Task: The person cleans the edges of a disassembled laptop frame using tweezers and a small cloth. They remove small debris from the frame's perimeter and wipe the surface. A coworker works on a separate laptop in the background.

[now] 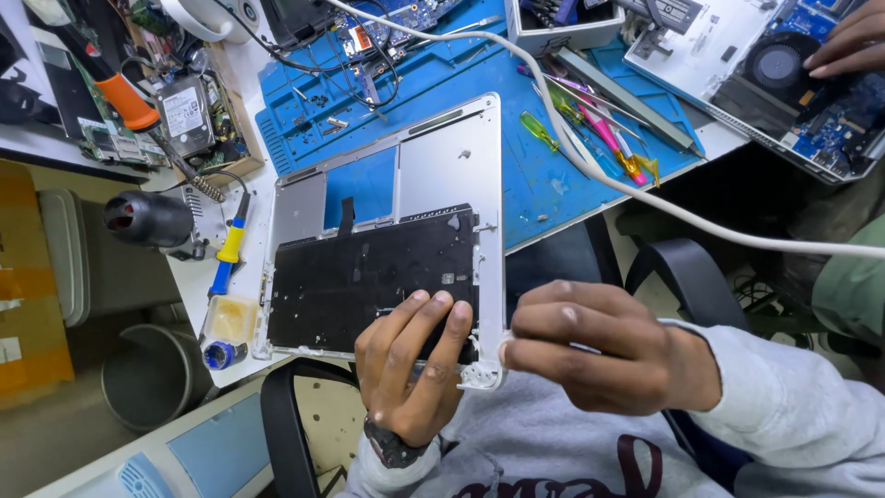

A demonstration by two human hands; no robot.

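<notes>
A silver laptop case half (442, 157) with a black keyboard backing (369, 272) lies tilted over the blue mat and my lap. My left hand (410, 364) grips its near edge, fingers spread on the black panel. My right hand (590, 346) pinches the case's near right corner, fingers closed on a small white piece there. What exactly the fingertips hold is hidden.
A blue work mat (553, 175) holds screwdrivers (599, 129) and tweezers. A white cable (645, 198) crosses the scene. Another person's hand (848, 41) rests on an opened laptop (784, 83) at top right. A soldering iron (230, 249), hard drive (184, 115) and flux jar (226, 323) sit left.
</notes>
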